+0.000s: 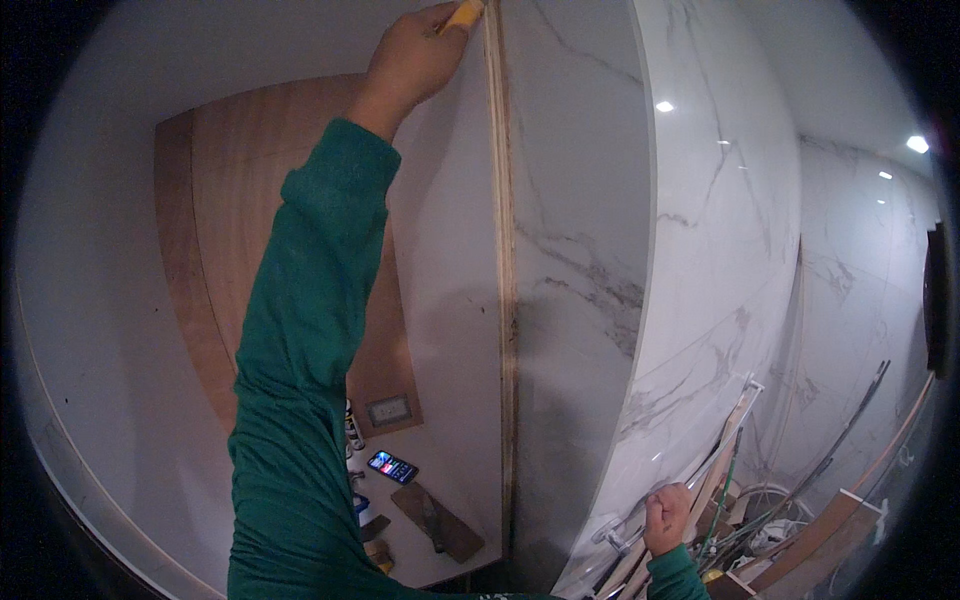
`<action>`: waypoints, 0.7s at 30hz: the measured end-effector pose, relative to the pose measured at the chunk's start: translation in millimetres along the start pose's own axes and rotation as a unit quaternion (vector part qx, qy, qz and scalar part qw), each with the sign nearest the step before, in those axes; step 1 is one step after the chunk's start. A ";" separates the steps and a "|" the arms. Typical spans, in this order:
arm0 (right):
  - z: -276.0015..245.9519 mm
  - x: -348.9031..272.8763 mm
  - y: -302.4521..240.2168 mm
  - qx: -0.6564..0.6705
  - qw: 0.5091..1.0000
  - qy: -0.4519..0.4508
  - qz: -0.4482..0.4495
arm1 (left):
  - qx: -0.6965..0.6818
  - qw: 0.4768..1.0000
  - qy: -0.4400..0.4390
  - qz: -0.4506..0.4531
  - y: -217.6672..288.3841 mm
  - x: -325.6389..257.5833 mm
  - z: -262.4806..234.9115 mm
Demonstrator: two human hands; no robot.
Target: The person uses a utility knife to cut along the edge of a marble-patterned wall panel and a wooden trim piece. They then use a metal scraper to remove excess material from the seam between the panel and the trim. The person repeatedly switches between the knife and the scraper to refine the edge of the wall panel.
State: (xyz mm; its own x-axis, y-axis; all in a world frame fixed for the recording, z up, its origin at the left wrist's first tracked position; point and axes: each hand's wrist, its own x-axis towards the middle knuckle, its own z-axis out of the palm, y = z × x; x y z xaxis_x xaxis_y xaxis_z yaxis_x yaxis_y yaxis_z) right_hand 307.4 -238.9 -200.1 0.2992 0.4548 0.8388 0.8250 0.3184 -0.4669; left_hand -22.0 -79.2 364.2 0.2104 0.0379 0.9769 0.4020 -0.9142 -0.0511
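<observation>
My left hand (413, 65), in a green sleeve, is raised to the top of the view. Its fingers are closed around a yellow object (462, 16), partly cut off by the picture's edge. That object is at the upper part of a narrow raw wood edge (502, 230), beside a grey-veined marble-look panel (570, 180). Low on the right, my right hand (668, 518) is closed in front of the glossy white marble-look wall (720, 290). A shiny metal piece (618, 538) shows beside its fingers; whether they grip it cannot be made out.
Below my left arm, a white shelf (440, 570) bears a lit phone (391, 466), a brown board (455, 530) and a tube (354, 425). A plywood panel (290, 230) with an outlet (389, 410) stands behind. Wood strips, cables and boards (820, 540) crowd the lower right.
</observation>
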 end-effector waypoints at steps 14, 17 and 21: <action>1.2 -2.1 6.4 -0.001 1.000 -0.014 0.001 | 0.032 0.996 0.082 0.028 -41.3 -9.7 18.6; 1.0 -1.8 5.4 -0.005 1.000 -0.012 -0.005 | 0.046 0.996 0.078 0.026 -41.1 -15.1 17.7; 0.5 -0.1 4.9 -0.012 1.000 -0.024 -0.009 | 0.050 0.995 0.077 0.026 -43.6 -20.6 16.1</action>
State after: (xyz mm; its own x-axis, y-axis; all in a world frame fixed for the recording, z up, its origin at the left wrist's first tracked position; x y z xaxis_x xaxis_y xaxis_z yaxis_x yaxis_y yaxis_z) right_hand 311.2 -237.0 -202.5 0.2610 0.4881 0.8329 0.8414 0.3078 -0.4441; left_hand -29.5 -33.7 343.0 0.0978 -0.0781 0.9921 0.4816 -0.8687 -0.1159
